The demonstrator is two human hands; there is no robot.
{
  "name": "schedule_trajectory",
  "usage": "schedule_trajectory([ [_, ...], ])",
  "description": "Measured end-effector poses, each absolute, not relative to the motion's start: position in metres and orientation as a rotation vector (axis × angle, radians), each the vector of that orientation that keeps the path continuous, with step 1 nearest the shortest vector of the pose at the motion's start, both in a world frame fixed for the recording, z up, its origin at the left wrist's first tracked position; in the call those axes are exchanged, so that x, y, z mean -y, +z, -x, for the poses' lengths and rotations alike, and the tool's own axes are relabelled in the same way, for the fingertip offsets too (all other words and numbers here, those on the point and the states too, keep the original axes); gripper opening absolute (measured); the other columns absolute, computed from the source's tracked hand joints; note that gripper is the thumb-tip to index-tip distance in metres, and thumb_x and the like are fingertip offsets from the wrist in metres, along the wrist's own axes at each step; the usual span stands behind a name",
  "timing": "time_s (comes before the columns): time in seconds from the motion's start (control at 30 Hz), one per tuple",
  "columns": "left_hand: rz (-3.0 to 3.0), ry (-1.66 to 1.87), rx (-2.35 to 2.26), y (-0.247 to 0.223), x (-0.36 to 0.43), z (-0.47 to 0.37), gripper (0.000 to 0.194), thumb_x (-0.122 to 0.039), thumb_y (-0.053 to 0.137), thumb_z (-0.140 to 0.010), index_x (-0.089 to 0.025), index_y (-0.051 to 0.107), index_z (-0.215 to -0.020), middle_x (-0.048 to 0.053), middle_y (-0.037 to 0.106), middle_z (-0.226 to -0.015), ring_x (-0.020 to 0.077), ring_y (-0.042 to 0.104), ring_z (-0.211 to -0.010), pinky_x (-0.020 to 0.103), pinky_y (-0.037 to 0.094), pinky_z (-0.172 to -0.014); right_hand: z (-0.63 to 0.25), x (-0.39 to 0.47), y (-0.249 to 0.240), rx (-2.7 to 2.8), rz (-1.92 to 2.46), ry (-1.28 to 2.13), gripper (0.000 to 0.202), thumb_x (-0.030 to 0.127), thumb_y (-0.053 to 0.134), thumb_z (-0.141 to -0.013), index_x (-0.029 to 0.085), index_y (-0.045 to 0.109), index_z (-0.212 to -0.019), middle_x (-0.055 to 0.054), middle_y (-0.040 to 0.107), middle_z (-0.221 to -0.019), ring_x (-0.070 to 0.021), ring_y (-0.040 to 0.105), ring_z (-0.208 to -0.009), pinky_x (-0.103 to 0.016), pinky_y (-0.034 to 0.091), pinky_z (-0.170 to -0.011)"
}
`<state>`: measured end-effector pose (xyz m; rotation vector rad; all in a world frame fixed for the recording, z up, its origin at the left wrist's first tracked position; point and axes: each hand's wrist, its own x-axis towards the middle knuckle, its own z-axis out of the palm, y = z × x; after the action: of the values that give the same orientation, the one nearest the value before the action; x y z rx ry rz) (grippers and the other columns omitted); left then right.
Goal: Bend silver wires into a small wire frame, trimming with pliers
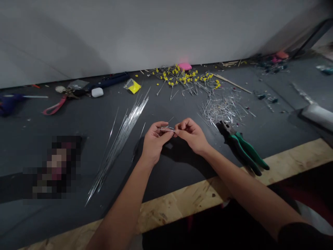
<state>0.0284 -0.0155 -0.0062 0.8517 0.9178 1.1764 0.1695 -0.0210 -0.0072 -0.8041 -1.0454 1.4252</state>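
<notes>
Thin silvery wires [166,129] are pinched between both hands above the dark table. My left hand [154,140] closes its thumb and fingers on their left part. At their right end my right hand [191,134] is closed too, its fingertips nearly touching the left thumb. Left of my hands lies a bundle of long straight wires [122,139]. Beyond my right hand is a heap of short wire pieces [221,107]. Pliers with green and black handles [243,147] rest to the right of my right hand.
Yellow-tipped wires [187,78], a pink lump [185,66] and a yellow packet [134,86] lie near the wall. A white case [97,92] and keys with a pink strap [55,106] are at the back left. A wooden edge [182,205] runs along the front.
</notes>
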Motion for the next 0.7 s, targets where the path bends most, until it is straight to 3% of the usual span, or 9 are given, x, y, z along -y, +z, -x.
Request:
schedule_trajectory([
  [0.23, -0.905, 1.207, -0.954, -0.004, 0.02, -0.031, 0.052, -0.014, 0.073, -0.062, -0.023, 0.05, -0.108, -0.004, 0.066, -0.072, 0.0082, 0.059, -0.061, 0.018, 0.042, -0.052, -0.17, 0.024, -0.012, 0.968, 0.833, 1.437, 0.018, 0.023, 0.069, -0.071, 0.021, 0.052, -0.077, 0.005, 0.059, -0.07, -0.0082, 0.054, -0.064, -0.025, 0.041, -0.067],
  [0.43, -0.842, 1.234, -0.927, -0.002, 0.02, -0.036, 0.048, -0.015, 0.075, -0.061, -0.02, 0.049, -0.101, -0.002, 0.067, -0.075, 0.0095, 0.061, -0.061, 0.02, 0.047, -0.055, -0.174, 0.022, -0.017, 0.95, 0.889, 1.476, 0.014, 0.029, 0.068, -0.072, 0.02, 0.062, -0.082, 0.004, 0.059, -0.067, -0.0093, 0.054, -0.064, -0.026, 0.043, -0.069],
  [0.7, -0.808, 1.207, -0.89, -0.003, 0.02, -0.036, 0.036, -0.022, 0.076, -0.066, -0.017, 0.055, -0.096, 0.0, 0.068, -0.076, 0.0104, 0.064, -0.065, 0.022, 0.05, -0.06, -0.172, 0.023, -0.013, 0.931, 0.966, 1.444, 0.015, 0.032, 0.068, -0.072, 0.018, 0.063, -0.077, 0.003, 0.061, -0.065, -0.0099, 0.056, -0.062, -0.027, 0.044, -0.067],
])
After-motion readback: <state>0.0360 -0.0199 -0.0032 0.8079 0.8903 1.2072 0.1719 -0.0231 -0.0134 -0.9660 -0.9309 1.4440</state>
